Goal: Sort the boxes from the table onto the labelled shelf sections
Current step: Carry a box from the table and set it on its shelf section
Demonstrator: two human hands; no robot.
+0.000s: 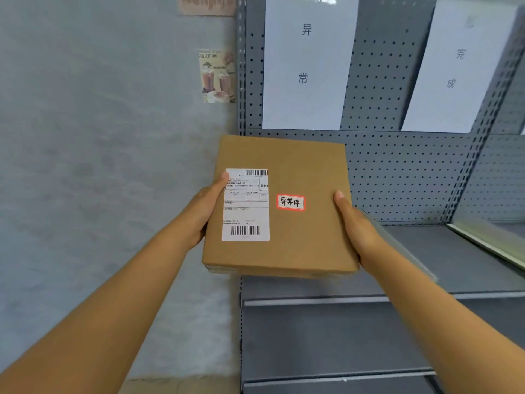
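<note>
A flat brown cardboard box (301, 237) is held in the air in front of the grey shelf (443, 251). It carries a white shipping label and a small red-edged sticker with handwritten characters. My left hand (204, 214) grips its left edge, thumb on top. My right hand (355, 226) grips its right edge, thumb on top; the other fingers are hidden beneath. The box hovers over the shelf's left end, below a white paper sign (306, 64) on the pegboard back.
A second white sign (457, 69) hangs to the right on the pegboard. A clear divider strip (488, 240) runs across the shelf board. A lower shelf (326, 336) lies beneath. A grey wall with a small poster (217, 76) stands left.
</note>
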